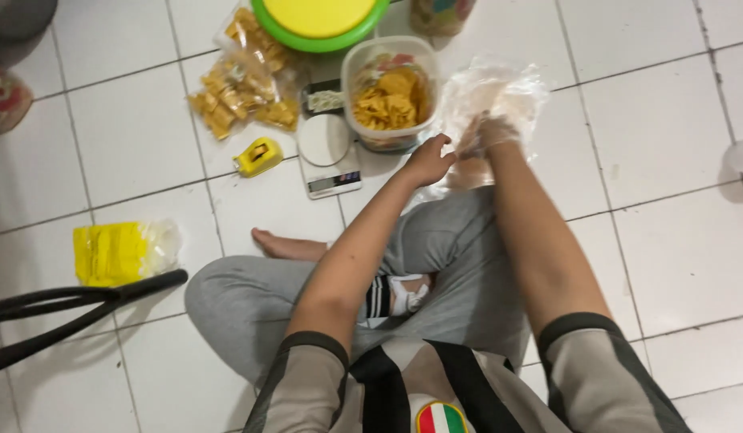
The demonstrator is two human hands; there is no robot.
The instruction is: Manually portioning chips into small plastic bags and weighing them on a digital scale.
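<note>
While the person sits cross-legged on the white tiled floor (668, 240), both hands work at a thin, crinkled clear plastic bag (500, 88) held just above the grey-trousered knee. The right hand (485, 135) is pushed inside the bag, its film wrapped around the fingers; whether those fingers are curled or spread cannot be told through the plastic. The left hand (429, 160) pinches the bag's near rim, fingers closed on the film. The two hands sit close together, the bag between and around them.

Just beside the left hand stands a clear rectangular plastic tub (390, 92), rounded at the corners, filled with rough orange-yellow chips. Touching its near-left side is a small white digital kitchen scale (327, 156) with a round smooth platform and a dark display. Left of the scale lies a small yellow blocky tool (257, 155), its kind unclear. Further off, a large transparent bag of yellow crackers (243, 76) lies slumped on the tiles, and a round green-rimmed yellow lid (319, 20) sits at the floor's far edge. A flat packet of folded yellow plastic (119, 252) lies well apart to the left, near a black curved metal chair leg (75, 309). Nothing stands between hands and tub.
</note>
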